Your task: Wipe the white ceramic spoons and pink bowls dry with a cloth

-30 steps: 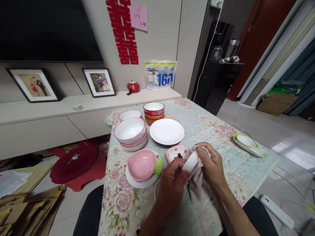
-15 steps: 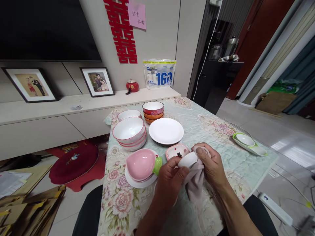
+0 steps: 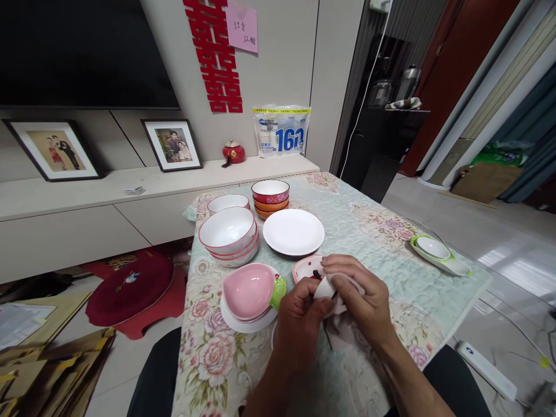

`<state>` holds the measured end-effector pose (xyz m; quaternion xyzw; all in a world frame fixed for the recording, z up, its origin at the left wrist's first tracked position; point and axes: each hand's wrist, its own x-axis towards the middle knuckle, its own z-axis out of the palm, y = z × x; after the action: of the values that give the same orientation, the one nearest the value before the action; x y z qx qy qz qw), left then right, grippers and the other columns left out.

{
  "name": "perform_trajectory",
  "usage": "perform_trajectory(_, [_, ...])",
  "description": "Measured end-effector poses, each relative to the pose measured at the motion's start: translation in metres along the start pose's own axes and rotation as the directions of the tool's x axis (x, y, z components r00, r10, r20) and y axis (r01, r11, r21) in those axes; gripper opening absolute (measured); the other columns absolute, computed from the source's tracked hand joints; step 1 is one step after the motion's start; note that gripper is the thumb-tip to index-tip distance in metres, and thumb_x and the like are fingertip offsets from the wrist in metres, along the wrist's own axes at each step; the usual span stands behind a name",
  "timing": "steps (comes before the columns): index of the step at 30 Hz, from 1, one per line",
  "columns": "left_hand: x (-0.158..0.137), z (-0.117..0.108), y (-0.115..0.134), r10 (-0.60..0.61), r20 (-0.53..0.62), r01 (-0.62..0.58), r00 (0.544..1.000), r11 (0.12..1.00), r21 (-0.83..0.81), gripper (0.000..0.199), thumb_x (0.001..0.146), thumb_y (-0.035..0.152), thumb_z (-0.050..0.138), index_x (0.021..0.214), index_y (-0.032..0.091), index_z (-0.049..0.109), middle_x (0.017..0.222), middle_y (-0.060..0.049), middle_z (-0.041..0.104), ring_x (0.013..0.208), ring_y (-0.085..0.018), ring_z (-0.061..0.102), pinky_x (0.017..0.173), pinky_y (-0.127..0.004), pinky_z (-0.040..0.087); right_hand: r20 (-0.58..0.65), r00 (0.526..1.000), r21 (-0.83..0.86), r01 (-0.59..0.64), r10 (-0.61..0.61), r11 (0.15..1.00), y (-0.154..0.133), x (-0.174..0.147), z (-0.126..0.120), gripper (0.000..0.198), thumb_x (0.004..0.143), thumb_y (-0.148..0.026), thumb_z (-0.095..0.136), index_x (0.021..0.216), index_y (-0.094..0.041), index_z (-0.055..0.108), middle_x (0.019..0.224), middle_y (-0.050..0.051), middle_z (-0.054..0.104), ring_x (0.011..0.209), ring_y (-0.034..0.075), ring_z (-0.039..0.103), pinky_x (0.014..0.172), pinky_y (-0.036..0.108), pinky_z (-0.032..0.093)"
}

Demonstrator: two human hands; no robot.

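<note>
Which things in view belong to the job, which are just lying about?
Job: small white dish in left hand; cloth in right hand; likely also pink bowl, stacked bowls, stacked plates.

Lying about: red jar; framed photos; plastic pack; power strip.

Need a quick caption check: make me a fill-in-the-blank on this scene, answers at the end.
1. The left grip holds a small white dish; the right grip holds a ____ against it.
2. The plate beneath the pink bowl is coloured ____.
3. The bowls under the red bowl are coloured ____.

Missing words: cloth; white; orange.
</note>
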<state>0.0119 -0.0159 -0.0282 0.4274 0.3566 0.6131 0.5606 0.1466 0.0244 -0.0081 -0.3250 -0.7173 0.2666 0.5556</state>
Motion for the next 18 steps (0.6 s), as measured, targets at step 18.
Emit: perform_trajectory(18, [0.0,0.002,-0.003,0.001,0.01,0.0,1.0,0.998,-0.055,0.007,0.081,0.021,0.075,0.078,0.017,0.071,0.078,0.0,0.063,0.073,-0.015,0.052,0.07,-0.027,0.042,-0.095,0.954,0.211,-0.259,0.284,0.942,0.008,-0.003,0.0,0.017,0.094,-0.032,0.064,0.096,-0.025,0.079,0.097,0.006,0.077,0.093,0.024,0.071,0.083,0.036,0.055])
